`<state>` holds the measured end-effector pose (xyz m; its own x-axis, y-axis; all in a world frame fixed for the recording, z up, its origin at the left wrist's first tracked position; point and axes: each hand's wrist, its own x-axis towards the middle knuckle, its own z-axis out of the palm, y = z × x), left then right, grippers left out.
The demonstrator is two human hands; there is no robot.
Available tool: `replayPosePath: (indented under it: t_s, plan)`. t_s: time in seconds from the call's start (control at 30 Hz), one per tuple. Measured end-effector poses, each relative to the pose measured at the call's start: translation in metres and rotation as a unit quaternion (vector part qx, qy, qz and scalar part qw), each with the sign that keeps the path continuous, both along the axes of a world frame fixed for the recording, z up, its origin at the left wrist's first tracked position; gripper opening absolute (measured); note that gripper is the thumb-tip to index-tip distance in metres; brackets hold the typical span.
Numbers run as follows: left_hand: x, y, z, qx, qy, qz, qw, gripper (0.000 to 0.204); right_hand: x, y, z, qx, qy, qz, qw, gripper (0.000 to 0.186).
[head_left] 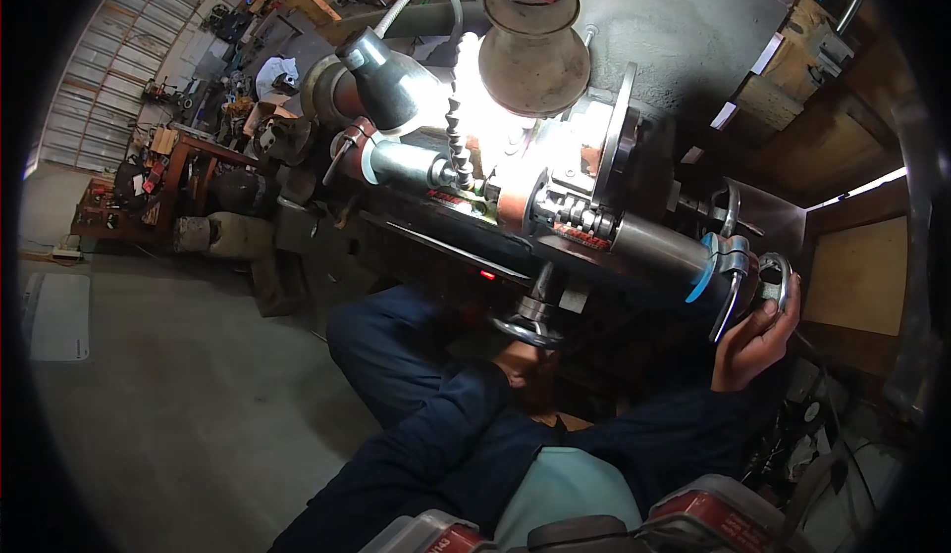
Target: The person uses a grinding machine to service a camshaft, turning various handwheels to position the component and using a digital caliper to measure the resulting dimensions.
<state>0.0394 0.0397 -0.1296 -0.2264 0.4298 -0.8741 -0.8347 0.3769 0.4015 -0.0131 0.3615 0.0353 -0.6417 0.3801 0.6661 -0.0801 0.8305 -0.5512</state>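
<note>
"So, where are the two wheels?"

"The side wheel [784, 274] sits at the right end of the machine, and the front wheel [531, 336] stands out below its front edge."

"And the hands?"

"The right hand [758, 343] has its fingers curled round the side wheel's rim. The left hand [520, 362] is at the front wheel's lower side; the wheel hides part of it, so I cannot tell how firmly it grips, if at all."

"How would you work them well?"

"Lightly, I'd say: small, even turns, without jerking either wheel. The lever [727, 307] hangs just left of the right hand, so a wide sweep could knock the knuckles on it."

"What lies further in?"

"A clamp [733, 259] beside a blue ring [704, 274], then a thick metal bar [662, 243] running to the threaded piece [577, 215] near the middle. That's where I'd rest my eyes, with sleeves well away."

"Enough light?"

"Plenty. The lamp [381, 83] shines across the middle from the left; beyond the machine's left end, the floor [198, 385] is dimmer."
</note>
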Motion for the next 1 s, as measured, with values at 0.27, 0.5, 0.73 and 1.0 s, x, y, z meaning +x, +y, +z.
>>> replayPosePath:
  t_s: [0.27,0.5,0.73,1.0]
  plan:
    - [0.005,-0.006,0.098,0.177,-0.106,0.291,0.934,0.016,-0.002,0.005,-0.005,-0.002,0.007,-0.011,1.000,0.041]
    - [0.017,-0.024,0.083,-0.151,0.347,0.290,0.879,0.037,-0.005,0.002,-0.003,-0.001,0.003,-0.003,1.000,0.041]
    - [-0.014,0.001,0.086,-0.313,0.608,0.002,0.730,0.062,-0.001,0.004,-0.007,-0.025,-0.013,-0.016,0.999,0.042]
    - [-0.030,-0.041,0.061,-0.162,0.450,-0.022,0.878,0.064,-0.004,0.005,-0.010,0.028,0.008,-0.050,0.998,0.040]
